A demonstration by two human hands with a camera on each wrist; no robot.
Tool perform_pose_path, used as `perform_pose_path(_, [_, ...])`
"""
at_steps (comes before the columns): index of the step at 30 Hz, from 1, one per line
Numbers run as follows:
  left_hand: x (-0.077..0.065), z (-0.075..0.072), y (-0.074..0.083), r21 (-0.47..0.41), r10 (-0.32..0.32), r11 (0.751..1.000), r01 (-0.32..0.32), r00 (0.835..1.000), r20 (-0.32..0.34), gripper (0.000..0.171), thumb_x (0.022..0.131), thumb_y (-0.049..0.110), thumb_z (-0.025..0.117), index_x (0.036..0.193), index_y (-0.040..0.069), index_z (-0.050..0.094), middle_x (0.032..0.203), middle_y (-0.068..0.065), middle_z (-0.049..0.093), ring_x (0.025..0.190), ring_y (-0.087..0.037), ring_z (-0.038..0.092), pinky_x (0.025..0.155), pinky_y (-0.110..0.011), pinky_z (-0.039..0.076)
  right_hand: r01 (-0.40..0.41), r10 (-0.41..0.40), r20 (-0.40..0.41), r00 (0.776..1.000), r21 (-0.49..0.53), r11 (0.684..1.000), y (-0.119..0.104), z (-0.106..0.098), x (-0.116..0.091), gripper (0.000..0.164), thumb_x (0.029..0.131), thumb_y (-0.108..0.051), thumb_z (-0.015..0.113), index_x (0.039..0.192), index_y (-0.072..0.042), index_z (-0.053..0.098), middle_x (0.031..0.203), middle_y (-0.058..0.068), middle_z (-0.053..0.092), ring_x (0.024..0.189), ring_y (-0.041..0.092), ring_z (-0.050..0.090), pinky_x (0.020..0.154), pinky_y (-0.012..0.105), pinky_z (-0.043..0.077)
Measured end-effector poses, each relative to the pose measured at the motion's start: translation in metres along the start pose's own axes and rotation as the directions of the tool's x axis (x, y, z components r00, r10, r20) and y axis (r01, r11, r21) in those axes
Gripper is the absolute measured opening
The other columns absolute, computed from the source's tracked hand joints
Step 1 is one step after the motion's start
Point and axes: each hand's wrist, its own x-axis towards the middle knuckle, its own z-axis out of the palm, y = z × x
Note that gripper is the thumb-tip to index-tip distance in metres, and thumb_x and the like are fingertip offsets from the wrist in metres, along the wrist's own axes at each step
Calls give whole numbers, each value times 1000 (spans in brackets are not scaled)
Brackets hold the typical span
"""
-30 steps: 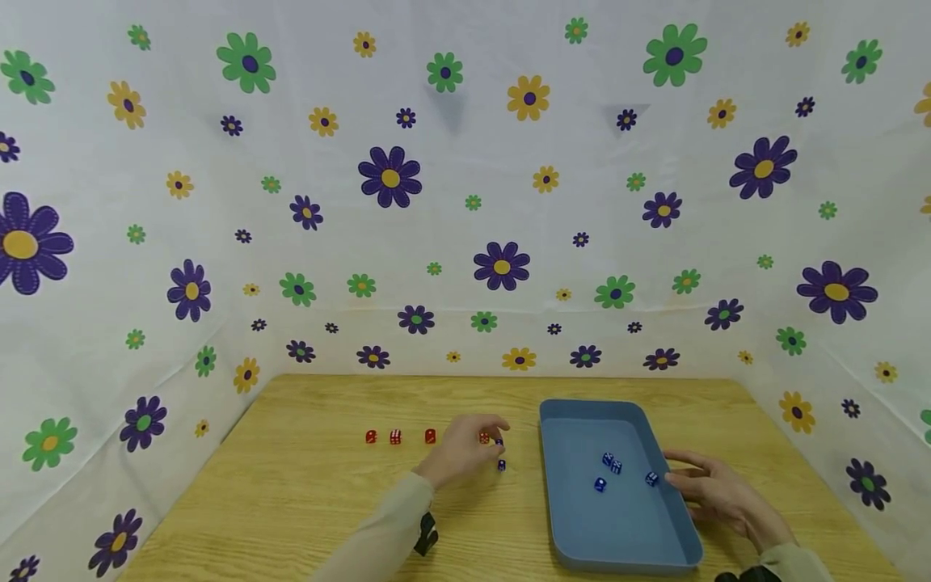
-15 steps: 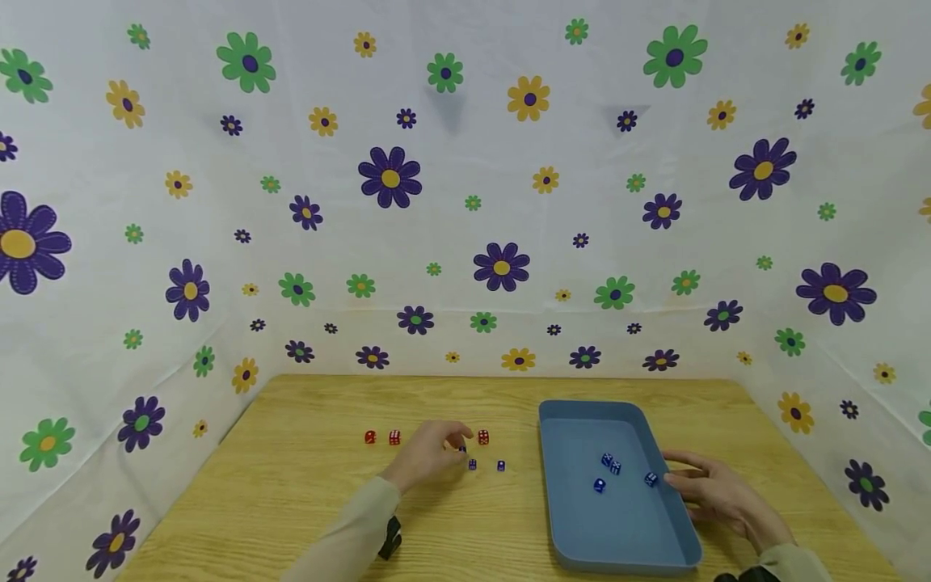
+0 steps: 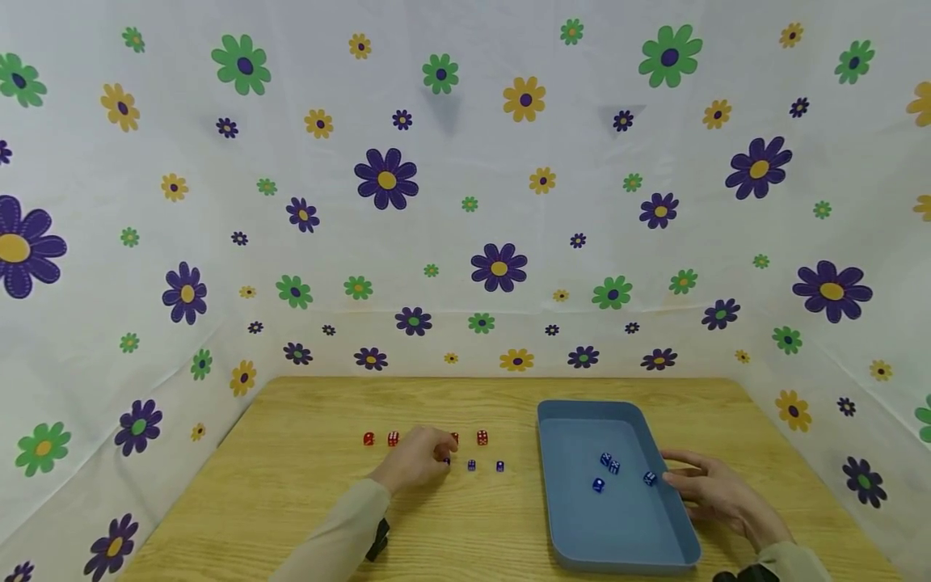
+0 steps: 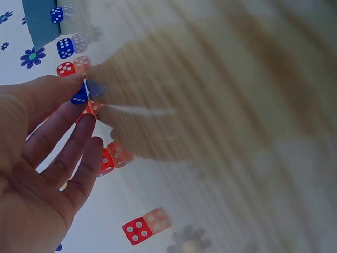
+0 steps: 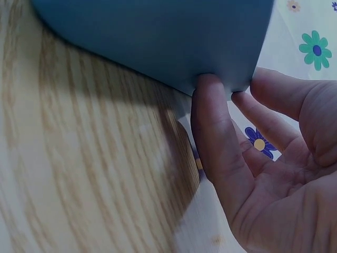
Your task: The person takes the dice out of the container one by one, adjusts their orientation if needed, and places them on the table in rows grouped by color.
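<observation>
My left hand pinches a blue die between thumb and forefinger, low over the table in front of a row of red dice. From that row, a red die shows just past the fingertips, and another red die lies further right. Nearer me sit two blue dice in line, right of the hand. My right hand touches the right side of a shallow blue tray; in the right wrist view its fingertips meet the outer wall. Several blue dice lie inside the tray.
Two red dice lie left of my left hand. The wooden table runs back to a white flowered cloth, which encloses it behind and on both sides.
My left hand has moved left and slightly nearer me, carrying the blue die. A blue die it had hidden came into view. The right hand and tray have stayed put.
</observation>
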Motion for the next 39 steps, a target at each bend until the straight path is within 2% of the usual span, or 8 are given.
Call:
perform_pose_path(7, [1,0,1,2,-13,1000,13,1000,2,25,82,2,76,106,5,72,94,-2,70,87,-15,64,77,-35,54,13,-13,21,1000,13,1000,0,0,-1,71,94,-18,66,151,2,28,140,34,44,106,25,66,84,45,57])
perform_pose_path(14, [3,1,-2,5,-19,1000,19,1000,9,27,83,5,76,109,6,72,96,-2,70,89,-16,64,78,-36,54,26,-25,26,999,-34,999,0,-2,-2,71,96,-22,64,153,0,27,137,30,49,102,22,67,80,41,57])
perform_pose_path(24, [2,-2,0,-19,-14,1000,14,1000,10,29,82,2,75,111,4,71,99,-4,71,92,-19,65,82,-38,55,24,-23,28,999,-31,999,1,-2,-1,71,96,-22,64,153,0,28,138,30,49,102,21,68,80,40,57])
perform_pose_path(32, [8,-5,8,-52,3,999,-5,999,-43,31,88,11,72,118,6,69,111,-6,71,103,-23,64,88,-43,53,13,-12,13,1000,-30,999,2,-2,1,70,96,-22,65,153,-1,29,139,30,49,101,20,67,79,40,57])
perform_pose_path(39, [19,-1,27,-112,53,992,-59,997,-59,37,88,15,73,124,6,66,119,-9,69,110,-27,62,92,-46,52,10,-9,5,1000,-22,1000,3,-1,-1,72,95,-22,66,153,-1,28,139,31,48,101,20,67,79,40,57])
